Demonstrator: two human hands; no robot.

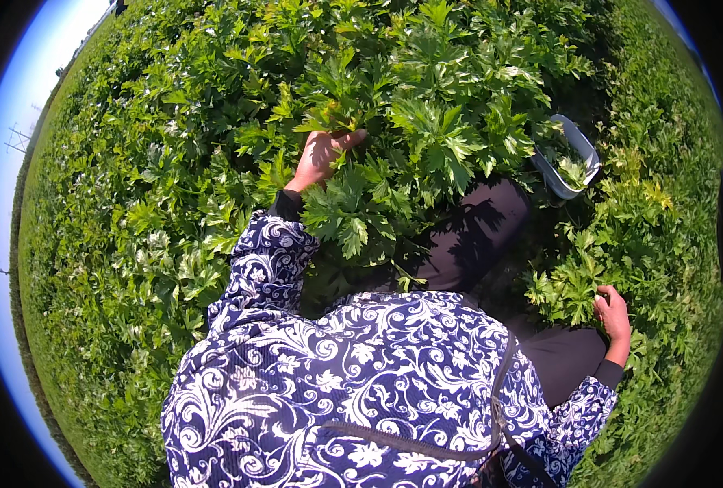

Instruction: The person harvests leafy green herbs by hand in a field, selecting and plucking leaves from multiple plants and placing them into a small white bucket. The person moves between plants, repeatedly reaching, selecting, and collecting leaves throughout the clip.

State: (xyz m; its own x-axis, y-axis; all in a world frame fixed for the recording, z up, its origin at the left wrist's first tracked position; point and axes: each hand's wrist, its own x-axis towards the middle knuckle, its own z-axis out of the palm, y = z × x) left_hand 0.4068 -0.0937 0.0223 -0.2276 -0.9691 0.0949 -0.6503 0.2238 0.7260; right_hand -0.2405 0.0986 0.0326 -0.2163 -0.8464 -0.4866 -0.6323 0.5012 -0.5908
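My left hand [320, 160] reaches into a dense stand of green plants [440, 131] with lobed, toothed leaves. Its fingers point to the right beneath a yellowish leaf tip, and foliage hides part of the fingertips. Whether a stem is between them cannot be told. Out to the right, my right hand [615, 316] is raised beside a lighter leaf cluster [571, 287]. Its fingers are bent at the edge of those leaves, and I cannot make out whether they pinch one.
A pale grey plastic container [582, 141] stands tilted among the plants at the upper right, with some leaves in it. My dark-trousered knee [489, 222] is bent between the plants. A shaded furrow [510, 280] runs between two rows. Utility poles [18, 140] show on the far left horizon.
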